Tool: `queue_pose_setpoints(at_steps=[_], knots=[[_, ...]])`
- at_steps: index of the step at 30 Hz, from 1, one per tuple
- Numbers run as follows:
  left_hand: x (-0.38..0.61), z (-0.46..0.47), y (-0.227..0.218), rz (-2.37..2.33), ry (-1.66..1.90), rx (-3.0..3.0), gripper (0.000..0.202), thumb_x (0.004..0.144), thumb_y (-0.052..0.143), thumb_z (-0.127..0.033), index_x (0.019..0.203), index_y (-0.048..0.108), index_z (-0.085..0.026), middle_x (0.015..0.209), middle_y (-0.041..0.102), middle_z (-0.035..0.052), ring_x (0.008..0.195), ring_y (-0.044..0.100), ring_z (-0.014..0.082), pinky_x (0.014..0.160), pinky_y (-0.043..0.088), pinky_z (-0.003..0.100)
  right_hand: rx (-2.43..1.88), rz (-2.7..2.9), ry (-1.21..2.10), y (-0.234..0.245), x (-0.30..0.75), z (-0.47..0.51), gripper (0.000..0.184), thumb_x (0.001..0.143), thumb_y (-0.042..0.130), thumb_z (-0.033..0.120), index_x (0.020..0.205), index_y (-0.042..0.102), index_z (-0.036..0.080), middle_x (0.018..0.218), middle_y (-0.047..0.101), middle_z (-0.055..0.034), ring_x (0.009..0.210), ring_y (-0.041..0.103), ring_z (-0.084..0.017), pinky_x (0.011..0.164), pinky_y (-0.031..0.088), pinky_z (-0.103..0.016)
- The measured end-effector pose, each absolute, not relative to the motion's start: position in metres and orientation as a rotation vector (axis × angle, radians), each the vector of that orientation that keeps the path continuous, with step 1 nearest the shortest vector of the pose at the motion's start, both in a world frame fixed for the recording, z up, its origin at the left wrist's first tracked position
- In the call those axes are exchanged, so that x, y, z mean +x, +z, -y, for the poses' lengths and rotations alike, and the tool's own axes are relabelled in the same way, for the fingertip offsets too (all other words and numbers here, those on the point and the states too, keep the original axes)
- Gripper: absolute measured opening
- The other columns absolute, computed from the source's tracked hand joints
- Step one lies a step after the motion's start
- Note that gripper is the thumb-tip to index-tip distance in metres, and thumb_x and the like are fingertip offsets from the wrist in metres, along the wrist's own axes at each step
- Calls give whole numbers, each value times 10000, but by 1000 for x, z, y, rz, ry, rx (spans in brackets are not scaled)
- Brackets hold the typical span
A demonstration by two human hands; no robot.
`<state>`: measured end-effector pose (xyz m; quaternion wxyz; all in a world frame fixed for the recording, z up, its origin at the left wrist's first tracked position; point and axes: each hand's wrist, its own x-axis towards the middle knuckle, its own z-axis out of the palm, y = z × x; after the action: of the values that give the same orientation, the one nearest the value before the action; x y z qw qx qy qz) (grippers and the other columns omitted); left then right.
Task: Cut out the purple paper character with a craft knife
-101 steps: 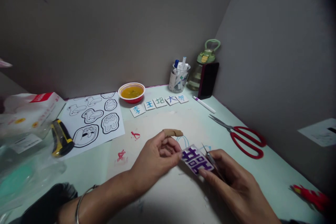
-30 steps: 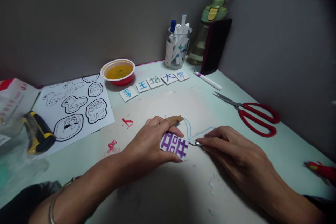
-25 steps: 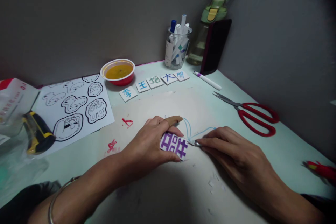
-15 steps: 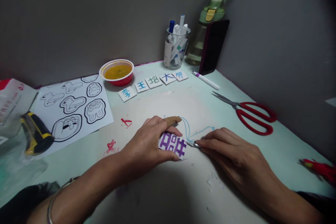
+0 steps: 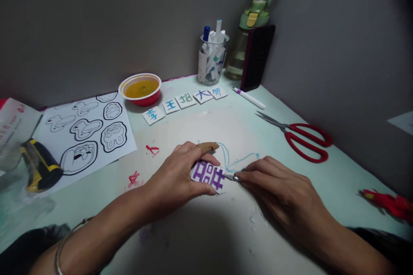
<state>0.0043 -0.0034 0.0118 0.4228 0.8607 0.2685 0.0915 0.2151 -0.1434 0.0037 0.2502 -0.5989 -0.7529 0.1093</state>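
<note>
My left hand (image 5: 176, 174) is closed on a small white square piece (image 5: 209, 174) marked with a purple character, gripping it between thumb and fingers just above the table. A tan cover, like a finger cot (image 5: 208, 148), sits on one of its fingers. My right hand (image 5: 285, 187) pinches a slim metal craft knife (image 5: 236, 178), most of whose handle is hidden by the fingers. Its blade tip meets the right edge of the white piece. Tiny white scraps (image 5: 253, 218) lie below the hands.
Behind stand a row of lettered white squares (image 5: 186, 100), a bowl of orange liquid (image 5: 142, 90), a marker cup (image 5: 213, 62), a bottle (image 5: 237, 53) and a dark phone (image 5: 258, 58). Right are red scissors (image 5: 309, 139) and a marker (image 5: 250, 98); left, a printed sheet (image 5: 129, 142) and a yellow-black tool (image 5: 40, 165).
The whole view has shifted slightly, so everything appears a little further left. Both hands keep their grips, and the blade stays at the white piece's right edge.
</note>
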Motion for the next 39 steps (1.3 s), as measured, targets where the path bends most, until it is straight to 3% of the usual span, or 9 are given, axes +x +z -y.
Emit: queue_pose_setpoints(at_steps=[9,39], knots=[[4,4,15,-674,206,2153,692,747,844,-271,1335,479,-270,1188,699,-21,1137,531,266,994,386,399,-1655,1964,352,6,215,142,199,994,506,173,1085,676,220,942,637,-71,847,590,-186,669,465,-299],[6,3,13,-693,200,2167,664,747,836,-291,1320,502,-277,1205,682,-7,1158,521,277,1002,388,407,-1633,2050,276,12,216,144,189,988,508,175,1066,676,209,896,640,-60,789,587,-178,632,441,-289]])
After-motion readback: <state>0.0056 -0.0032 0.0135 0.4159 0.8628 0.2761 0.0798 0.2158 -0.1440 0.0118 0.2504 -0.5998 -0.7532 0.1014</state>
